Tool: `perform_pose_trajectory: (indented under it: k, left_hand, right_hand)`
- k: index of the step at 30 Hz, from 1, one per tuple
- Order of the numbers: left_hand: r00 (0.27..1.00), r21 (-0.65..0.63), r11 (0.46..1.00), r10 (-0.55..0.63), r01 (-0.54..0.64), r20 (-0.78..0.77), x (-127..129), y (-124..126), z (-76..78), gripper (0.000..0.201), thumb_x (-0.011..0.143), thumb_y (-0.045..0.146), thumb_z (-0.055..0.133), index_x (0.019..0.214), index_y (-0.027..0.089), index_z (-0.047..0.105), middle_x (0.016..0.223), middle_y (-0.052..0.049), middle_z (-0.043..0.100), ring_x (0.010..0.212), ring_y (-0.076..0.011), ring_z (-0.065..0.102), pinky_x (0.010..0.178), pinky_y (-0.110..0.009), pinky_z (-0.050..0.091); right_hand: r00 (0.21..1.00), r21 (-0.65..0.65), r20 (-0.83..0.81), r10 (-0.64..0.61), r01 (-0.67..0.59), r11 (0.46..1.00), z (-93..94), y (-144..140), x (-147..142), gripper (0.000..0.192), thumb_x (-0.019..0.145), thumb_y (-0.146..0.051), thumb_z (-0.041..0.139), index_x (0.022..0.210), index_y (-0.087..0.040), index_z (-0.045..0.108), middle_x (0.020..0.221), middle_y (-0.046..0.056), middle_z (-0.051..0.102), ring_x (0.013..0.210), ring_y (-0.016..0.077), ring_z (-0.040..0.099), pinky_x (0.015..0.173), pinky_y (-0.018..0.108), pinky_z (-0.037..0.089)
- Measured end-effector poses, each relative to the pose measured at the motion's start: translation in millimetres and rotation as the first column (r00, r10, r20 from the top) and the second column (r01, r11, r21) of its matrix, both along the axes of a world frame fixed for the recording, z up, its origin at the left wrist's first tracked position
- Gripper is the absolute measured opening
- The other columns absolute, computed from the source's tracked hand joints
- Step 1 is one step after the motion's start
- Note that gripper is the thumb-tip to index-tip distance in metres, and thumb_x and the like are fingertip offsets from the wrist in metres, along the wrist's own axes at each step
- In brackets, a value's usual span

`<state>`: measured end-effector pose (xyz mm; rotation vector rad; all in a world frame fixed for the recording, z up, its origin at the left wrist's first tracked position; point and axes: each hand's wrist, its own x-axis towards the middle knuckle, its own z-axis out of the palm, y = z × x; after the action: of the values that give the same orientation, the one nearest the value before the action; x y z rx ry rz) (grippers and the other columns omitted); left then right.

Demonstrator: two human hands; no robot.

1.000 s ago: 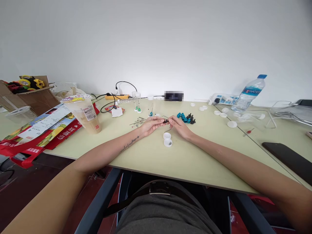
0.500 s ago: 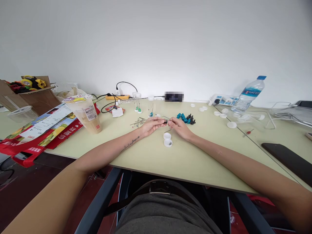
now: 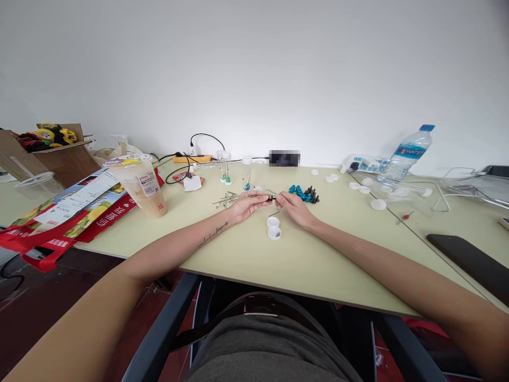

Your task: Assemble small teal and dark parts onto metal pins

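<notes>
Over the middle of the table, a small black part (image 3: 272, 198) sits between the fingertips of both hands. My left hand (image 3: 250, 206) pinches it from the left. From the right, my right hand (image 3: 295, 209) has its fingers closed at the part's other end; its exact shape is too small to tell. Thin metal rods (image 3: 226, 200) lie beside my left hand. Just past my right hand are a pile of blue knob-like pieces (image 3: 299, 192) and a pile of black ones (image 3: 312, 194). Two white round caps (image 3: 274, 233) lie below the hands, one holding tiny dark bits.
Clear tubes (image 3: 225, 167) with green-tipped pieces stand behind. At left are a drink cup (image 3: 139, 185), a red bag (image 3: 107, 212) and a cardboard box (image 3: 59, 164). To the right are a water bottle (image 3: 407, 154), several white caps (image 3: 377, 205) and a dark phone-like slab (image 3: 465, 260).
My right hand's fingertips have closed in on the small black part, narrowing the gap to my left hand. My left hand has barely moved.
</notes>
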<state>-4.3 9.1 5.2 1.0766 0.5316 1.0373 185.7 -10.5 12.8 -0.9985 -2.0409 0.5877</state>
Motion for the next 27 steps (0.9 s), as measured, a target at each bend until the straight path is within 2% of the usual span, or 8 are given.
perform_pose_trajectory:
  k: [5, 9, 14, 19, 23, 27]
  left_hand:
    - [1.000, -0.009, 1.000, 0.018, -0.018, 0.017, 0.2, 0.6, 0.3, 0.018, 0.066, 0.012, 0.069, 0.083, 0.008, 0.066, 0.081, -0.006, 0.068, 0.076, -0.0111, 0.065, 0.083, -0.022, 0.048]
    - [1.000, -0.006, 1.000, 0.012, -0.012, 0.023, 0.2, 0.8, -0.3, 0.018, 0.065, 0.012, 0.069, 0.083, 0.008, 0.066, 0.082, -0.006, 0.068, 0.076, -0.0109, 0.065, 0.080, -0.021, 0.049]
    - [1.000, 0.023, 1.000, -0.010, 0.010, 0.024, -0.5, 1.5, -1.8, 0.021, 0.064, 0.014, 0.071, 0.083, 0.008, 0.067, 0.081, -0.006, 0.068, 0.077, -0.0118, 0.065, 0.079, -0.020, 0.049]
    - [1.000, 0.041, 0.999, -0.012, 0.013, -0.005, -1.6, 1.5, -3.0, 0.022, 0.064, 0.015, 0.072, 0.084, 0.009, 0.067, 0.082, -0.006, 0.068, 0.078, -0.0129, 0.065, 0.085, -0.024, 0.048]
    - [1.000, 0.063, 0.998, -0.015, 0.016, -0.020, -0.7, -0.6, -2.5, 0.022, 0.063, 0.015, 0.072, 0.084, 0.009, 0.067, 0.082, -0.006, 0.068, 0.079, -0.0131, 0.065, 0.087, -0.027, 0.047]
    - [0.999, 0.084, 0.996, -0.004, 0.006, -0.032, 0.2, -1.4, -2.2, 0.023, 0.063, 0.015, 0.072, 0.085, 0.009, 0.067, 0.084, -0.007, 0.068, 0.078, -0.0138, 0.065, 0.088, -0.030, 0.047]
  right_hand:
    - [0.999, 0.002, -0.045, -0.007, 0.007, 1.000, -2.4, -0.2, -0.5, 0.028, 0.084, -0.047, 0.045, 0.095, -0.022, 0.049, 0.086, 0.003, 0.056, 0.076, 0.0157, 0.051, 0.067, 0.028, 0.040]
    - [0.999, 0.029, -0.054, 0.000, 0.001, 1.000, -3.5, 0.2, 0.5, 0.025, 0.083, -0.042, 0.048, 0.100, -0.023, 0.047, 0.091, 0.004, 0.056, 0.079, 0.0166, 0.052, 0.069, 0.029, 0.040]
    - [0.998, 0.044, -0.066, 0.009, -0.006, 0.999, -2.8, 1.1, 1.0, 0.024, 0.082, -0.042, 0.050, 0.095, -0.022, 0.049, 0.093, 0.004, 0.056, 0.076, 0.0157, 0.050, 0.067, 0.029, 0.039]
    - [0.997, 0.008, -0.056, 0.043, -0.043, 0.999, -2.2, 0.8, 1.0, 0.027, 0.084, -0.046, 0.047, 0.087, -0.020, 0.053, 0.077, 0.001, 0.055, 0.071, 0.0150, 0.050, 0.065, 0.027, 0.039]
    - [0.994, -0.040, -0.063, 0.086, -0.089, 0.995, -2.9, 1.1, 1.0, 0.040, 0.087, -0.051, 0.036, 0.075, -0.018, 0.055, 0.073, 0.002, 0.057, 0.072, 0.0156, 0.053, 0.071, 0.029, 0.041]
    - [0.993, -0.033, -0.120, 0.001, -0.005, 0.999, -3.0, 0.6, 1.0, 0.053, 0.089, -0.056, 0.023, 0.076, -0.017, 0.057, 0.070, 0.004, 0.058, 0.069, 0.0157, 0.052, 0.071, 0.029, 0.040]
